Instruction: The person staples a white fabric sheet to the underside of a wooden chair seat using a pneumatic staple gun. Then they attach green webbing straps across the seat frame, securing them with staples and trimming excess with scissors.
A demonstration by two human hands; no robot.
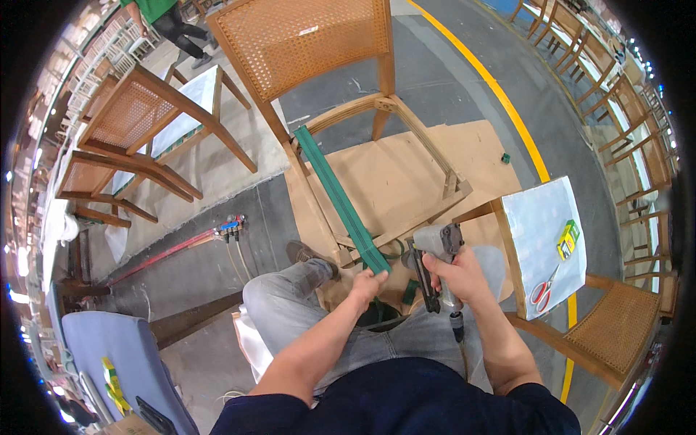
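In front of me stands a wooden chair with a woven cane back (319, 51) and an open seat frame (423, 135). A green webbing strap (335, 194) runs along the frame's left side, from its rear left corner toward my lap. My left hand (367, 285) is closed on the near end of this strap, just past the front rail. In my right hand (462, 277) is a pneumatic staple gun (437, 241), gripped by its handle near the frame's front right corner. An air fitting (457, 324) hangs from the tool's lower end.
Brown cardboard (478, 156) lies beneath the chair. At right, a chair's white seat (540, 232) bears red-handled scissors (542, 291) and a yellow-green box (569, 240). More chairs (138, 116) stand at left, near a red hose (170, 250). Another person (170, 22) walks at the far left.
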